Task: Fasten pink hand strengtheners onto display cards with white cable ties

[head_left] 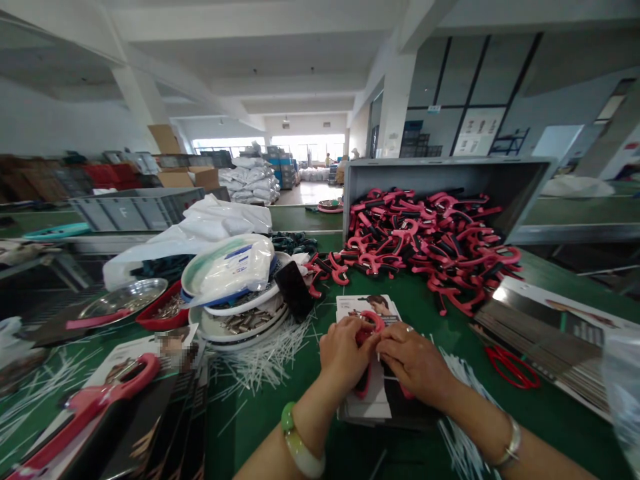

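Here, we have both grips together over a stack of printed cards point(377, 403) on the green worktop point(260, 427). Our left grip point(347, 347) is closed about a pink tool point(374, 320), thumb and fingers bent round its upper part, and the tool lies on the top card. Our right grip point(413, 360) meets it from the other side, its fingers bent and their tips beside our left thumb; we cannot tell how tightly they close or just what they pinch. We wear a green and pale bangle point(300, 443) on the left wrist and a silver bangle point(511, 443) on the right.

Beyond the cards, we see a heap of pink and black tools point(415, 233) spilling from a grey crate point(450, 161) tipped on its side. To our right, red-handled scissors point(513, 367) lie near another stack of cards point(545, 347). To our left, thin white strips point(265, 363) are scattered beside stacked round basins point(200, 327), which hold small metal parts point(245, 323) and a clear plastic bag point(243, 270). A dark phone point(295, 291) leans against the basins, and a red tray point(155, 323) sits next to them. Nearest us at lower left, a larger-looking pink and black tool point(100, 397) rests on more cards point(165, 427).
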